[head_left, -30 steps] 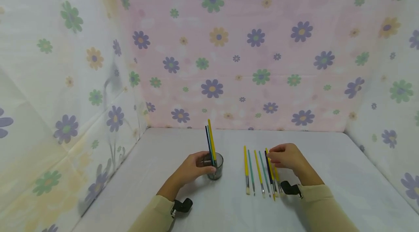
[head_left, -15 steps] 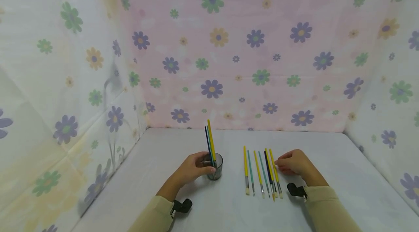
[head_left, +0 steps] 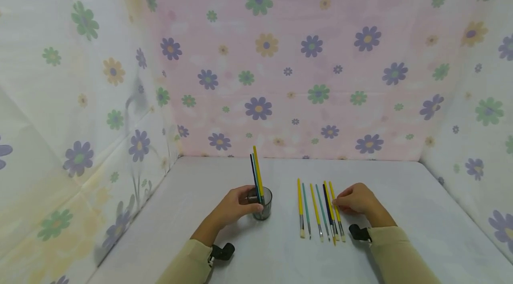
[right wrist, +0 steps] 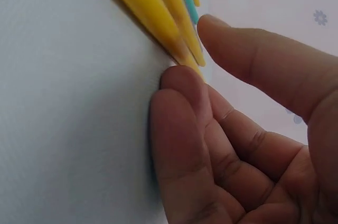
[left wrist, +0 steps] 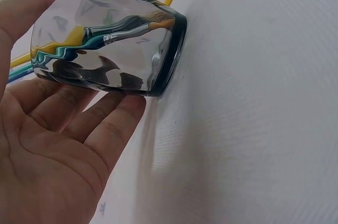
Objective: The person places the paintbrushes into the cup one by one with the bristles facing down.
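My left hand (head_left: 232,207) grips a clear grey glass (head_left: 266,208) standing on the table, thumb and fingers around its side. In it lean several paintbrushes, among them a yellow-handled one (head_left: 258,170); their bristles (left wrist: 159,24) point down inside the glass in the left wrist view. My right hand (head_left: 359,199) is at the rightmost yellow paintbrush (head_left: 331,189) of a row lying on the table. In the right wrist view, the fingertips (right wrist: 177,121) are beside that brush's handle (right wrist: 145,2), while the thumb (right wrist: 237,49) stands apart from it. Actual contact is hard to tell.
Left of that brush lie several more brushes: yellow (head_left: 300,199), teal (head_left: 306,208) and dark-handled (head_left: 327,204), bristles toward me. The white table (head_left: 216,177) is bordered by flower-patterned cloth (head_left: 280,110) behind and at both sides.
My right hand has moved from above the row to the right, then slightly back left to the rightmost yellow brush. The left hand and glass have stayed in place.
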Action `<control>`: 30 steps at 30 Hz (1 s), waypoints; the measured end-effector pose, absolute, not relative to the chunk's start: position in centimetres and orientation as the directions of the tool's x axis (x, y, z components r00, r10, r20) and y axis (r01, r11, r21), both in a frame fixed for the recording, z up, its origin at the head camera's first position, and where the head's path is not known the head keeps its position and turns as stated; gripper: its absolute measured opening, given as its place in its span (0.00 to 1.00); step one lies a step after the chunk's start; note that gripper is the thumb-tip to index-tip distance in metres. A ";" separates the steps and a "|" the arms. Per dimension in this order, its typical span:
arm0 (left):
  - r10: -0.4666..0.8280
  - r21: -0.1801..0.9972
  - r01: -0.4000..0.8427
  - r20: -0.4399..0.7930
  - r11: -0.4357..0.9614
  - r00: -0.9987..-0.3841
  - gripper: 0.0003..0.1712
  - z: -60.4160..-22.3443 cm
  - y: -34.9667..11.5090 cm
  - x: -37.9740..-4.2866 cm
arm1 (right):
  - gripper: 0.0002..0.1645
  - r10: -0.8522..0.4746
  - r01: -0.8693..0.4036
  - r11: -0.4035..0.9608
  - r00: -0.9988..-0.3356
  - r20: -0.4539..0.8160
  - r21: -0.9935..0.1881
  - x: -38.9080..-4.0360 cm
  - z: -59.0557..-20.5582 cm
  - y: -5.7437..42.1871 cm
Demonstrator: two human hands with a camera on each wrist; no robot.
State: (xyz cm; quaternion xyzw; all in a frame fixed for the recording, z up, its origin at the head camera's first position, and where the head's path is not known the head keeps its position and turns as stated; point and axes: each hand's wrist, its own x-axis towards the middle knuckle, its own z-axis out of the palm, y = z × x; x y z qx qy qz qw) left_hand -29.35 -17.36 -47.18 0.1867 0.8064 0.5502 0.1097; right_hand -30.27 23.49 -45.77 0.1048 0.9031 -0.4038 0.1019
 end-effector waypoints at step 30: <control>0.415 0.916 0.183 0.021 0.356 -0.910 0.41 -47.3 -17.4 -29.4 | 0.19 0.119 0.252 0.711 -0.963 -0.242 -0.657 -30.2 -45.9 23.1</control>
